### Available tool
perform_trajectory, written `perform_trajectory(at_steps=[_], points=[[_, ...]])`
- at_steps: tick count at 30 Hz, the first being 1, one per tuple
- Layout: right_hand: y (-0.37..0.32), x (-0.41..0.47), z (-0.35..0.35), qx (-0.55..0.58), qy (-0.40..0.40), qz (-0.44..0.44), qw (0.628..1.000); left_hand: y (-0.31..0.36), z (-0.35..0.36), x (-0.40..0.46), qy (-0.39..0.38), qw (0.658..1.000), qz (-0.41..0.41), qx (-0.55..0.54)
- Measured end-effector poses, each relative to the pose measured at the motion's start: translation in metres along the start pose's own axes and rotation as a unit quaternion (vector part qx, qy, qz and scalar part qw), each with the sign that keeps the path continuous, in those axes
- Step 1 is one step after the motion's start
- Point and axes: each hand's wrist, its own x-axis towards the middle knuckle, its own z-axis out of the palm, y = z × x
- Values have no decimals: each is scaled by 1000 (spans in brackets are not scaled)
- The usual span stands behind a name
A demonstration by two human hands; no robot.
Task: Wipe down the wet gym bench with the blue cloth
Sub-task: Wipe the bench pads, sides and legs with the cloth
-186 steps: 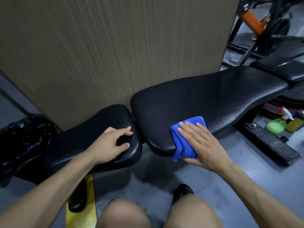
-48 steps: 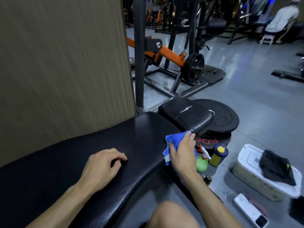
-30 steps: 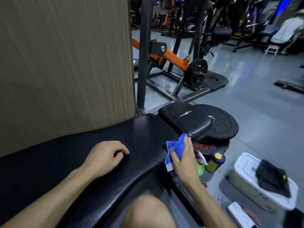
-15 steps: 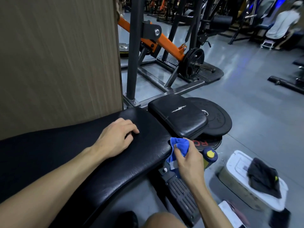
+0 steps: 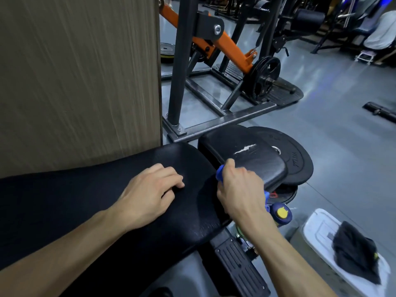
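Observation:
The black padded gym bench [image 5: 90,202] runs from the lower left to its rounded end near the centre. My left hand [image 5: 150,194] rests palm down on the pad near that end, its fingers loosely curled. My right hand [image 5: 241,189] grips the blue cloth [image 5: 219,173] and holds it against the bench's end edge. Most of the cloth is hidden under the hand; only a small blue fold shows beside the thumb and another bit below the fingers.
A second black pad [image 5: 246,157] lies on stacked weight plates [image 5: 297,161] just beyond the bench end. A yellow-capped bottle [image 5: 280,214] stands on the floor, beside a white lidded box [image 5: 321,230] with a dark cloth [image 5: 355,254]. A wood panel [image 5: 79,78] rises behind, with an orange-armed machine [image 5: 225,43] farther back.
My right hand has brought the cloth up from below the bench's end to its upper end edge. My left hand has stayed on the pad near the end.

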Motion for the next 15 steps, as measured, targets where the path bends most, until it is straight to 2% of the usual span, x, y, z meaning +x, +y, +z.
perform_trajectory(at_steps=[8,15], points=[[-36,76,6,-44,-11,-57,997,-2,5,2,11,1000,-12,-25],[-66,146,15,-40,-32,-119,992,0,5,2,11,1000,-10,-9]])
